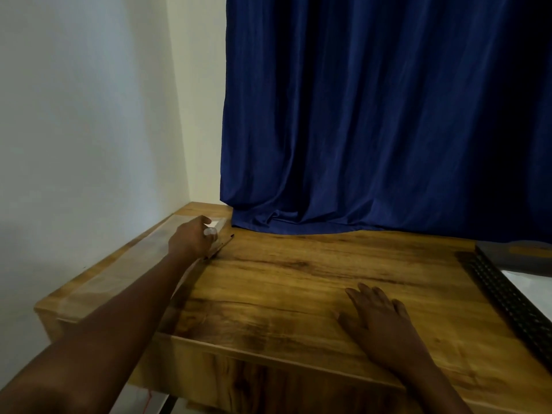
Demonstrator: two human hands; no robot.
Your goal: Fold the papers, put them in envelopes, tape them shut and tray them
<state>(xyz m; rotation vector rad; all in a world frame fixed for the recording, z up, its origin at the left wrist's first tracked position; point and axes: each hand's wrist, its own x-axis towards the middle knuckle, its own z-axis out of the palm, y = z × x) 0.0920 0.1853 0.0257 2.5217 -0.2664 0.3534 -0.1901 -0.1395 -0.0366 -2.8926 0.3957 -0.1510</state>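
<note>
My left hand (pixel 188 238) reaches to the far left corner of the wooden desk (pixel 298 282). Its fingers curl round a small clear roll that looks like tape (pixel 210 232). Just beyond the fingertips lies a white flat piece, paper or envelope (pixel 220 223); I cannot tell which. A thin dark pen or pencil (pixel 222 245) lies beside the hand. My right hand (pixel 377 313) rests flat on the desk at the near right, holding nothing. A black mesh tray (pixel 507 297) stands at the right edge with something white (pixel 534 286) inside it.
A pale translucent strip (pixel 119 273) runs along the desk's left edge, blurred. A dark blue curtain (pixel 373 115) hangs down onto the back of the desk. A white wall (pixel 89 115) closes the left side. A grey object (pixel 519 253) lies behind the tray.
</note>
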